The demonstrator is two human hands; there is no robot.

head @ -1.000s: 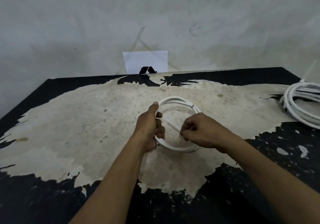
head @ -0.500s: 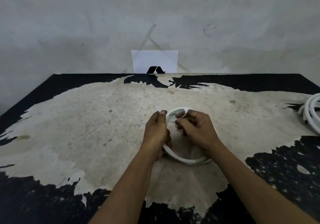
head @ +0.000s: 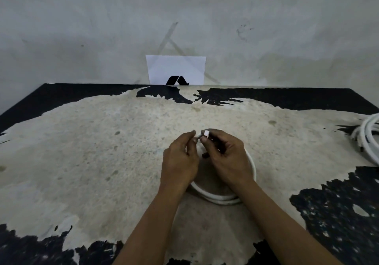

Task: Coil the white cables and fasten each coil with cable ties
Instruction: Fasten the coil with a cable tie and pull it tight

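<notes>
The left hand (head: 179,163) and right hand (head: 227,160) hide half the round white cable coil (head: 222,198), pinching a tiny white piece (head: 206,134), perhaps a tie; a second white cable bundle (head: 369,133) is cropped right.

We're seeing dim, flat, greyish light here, just faint soft shadows on the table (head: 102,162). Wide-angle lens stretches our corners, and the whole thing looks slightly soft, kinda smeary.

surroundings: table (head: 86,162), wall (head: 82,18), white sheet (head: 176,67).
the table's black coating is worn to pale patches; the white sheet, printed with a black mark, is stood against the wall.
</notes>
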